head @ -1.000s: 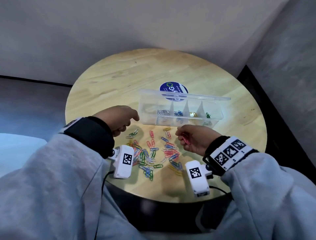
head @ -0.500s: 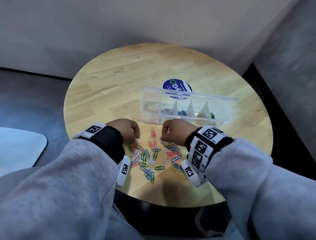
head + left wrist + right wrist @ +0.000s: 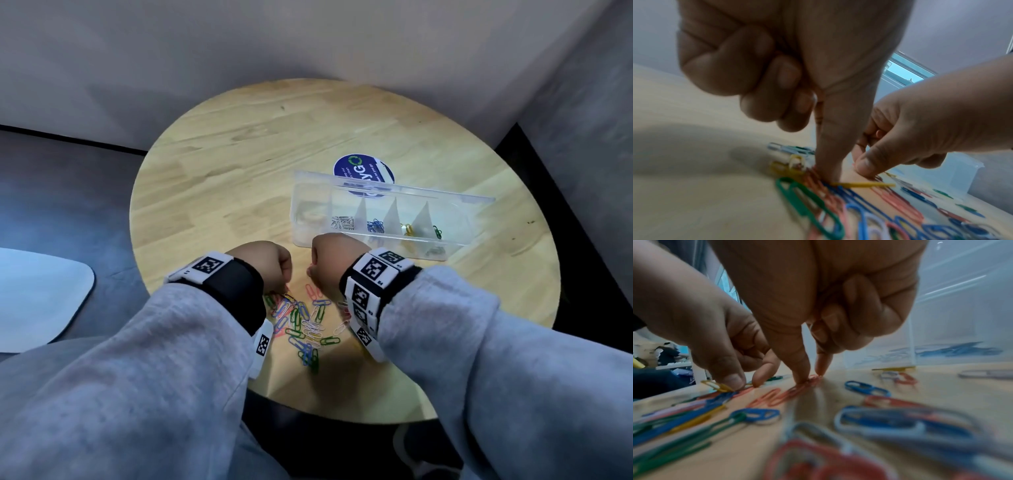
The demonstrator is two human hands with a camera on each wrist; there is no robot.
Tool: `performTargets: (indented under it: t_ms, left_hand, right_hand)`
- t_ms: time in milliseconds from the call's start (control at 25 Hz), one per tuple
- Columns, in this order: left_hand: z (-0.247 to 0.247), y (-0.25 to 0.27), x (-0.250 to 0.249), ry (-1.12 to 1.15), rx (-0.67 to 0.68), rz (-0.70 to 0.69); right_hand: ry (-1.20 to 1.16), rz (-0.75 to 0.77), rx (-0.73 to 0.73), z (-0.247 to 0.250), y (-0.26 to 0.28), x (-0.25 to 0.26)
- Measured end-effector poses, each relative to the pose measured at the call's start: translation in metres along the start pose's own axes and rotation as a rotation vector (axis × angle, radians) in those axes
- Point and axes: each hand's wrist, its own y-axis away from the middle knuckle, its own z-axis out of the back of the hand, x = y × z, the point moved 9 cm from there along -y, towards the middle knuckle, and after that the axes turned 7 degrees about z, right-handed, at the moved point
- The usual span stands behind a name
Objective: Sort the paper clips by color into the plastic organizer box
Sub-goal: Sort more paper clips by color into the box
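Observation:
A clear plastic organizer box (image 3: 310, 205) lies open on the round wooden table (image 3: 239, 164); its compartments hold silver, blue, yellow and green clips. A loose pile of mixed paper clips (image 3: 308, 322) lies in front of it. Both hands are knuckles-up over the pile's far edge. My left hand (image 3: 282, 275) has its fingers curled, and its thumb (image 3: 830, 170) and forefinger pinch down at a red clip (image 3: 813, 176) beside a yellow one (image 3: 861, 184). My right hand (image 3: 809, 378) pinches another red clip (image 3: 797, 388) on the table, its other fingers curled round clips.
A round blue sticker (image 3: 363, 169) shows behind the box. The table stands in a corner between pale walls, with a dark floor gap to the right. A white rounded surface (image 3: 41, 298) is low on the left. My grey sleeves cover the table's front edge.
The right hand turned from palm-up, showing red clips, to palm-down. Both hands came down and together onto the pile's far edge.

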Motion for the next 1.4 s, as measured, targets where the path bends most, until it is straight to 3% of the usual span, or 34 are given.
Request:
performTargets:
  t_ms: [520, 640, 800, 960, 1160, 1400]
  left_hand:
    - [-0.009, 0.001, 0.000, -0.020, 0.116, 0.007]
    - [0.007, 0.004, -0.008, 0.234, 0.148, -0.060]
    - [0.042, 0.009, -0.013, 0.875, 0.080, -0.064]
    - [0.061, 0.004, -0.007, 1.300, -0.025, 0.012]
    - [0.072, -0.005, -0.004, 1.436, -0.122, 0.046]
    - [0.059, -0.010, -0.013, 1.667, 0.053, 0.085]
  right_hand:
    - [-0.144, -0.118, 0.213, -0.020, 0.018, -0.017]
    - [-0.198, -0.083, 0.205, -0.004, 0.031, -0.013]
    - [-0.538, -0.069, 0.197, 0.029, 0.044, -0.013]
    - [-0.934, -0.058, 0.032, 0.062, 0.043, -0.019]
    - [-1.201, -0.109, -0.087, 0.067, 0.019, -0.023]
    - [-1.515, -0.164, -0.198, 0.056, -0.002, -0.016]
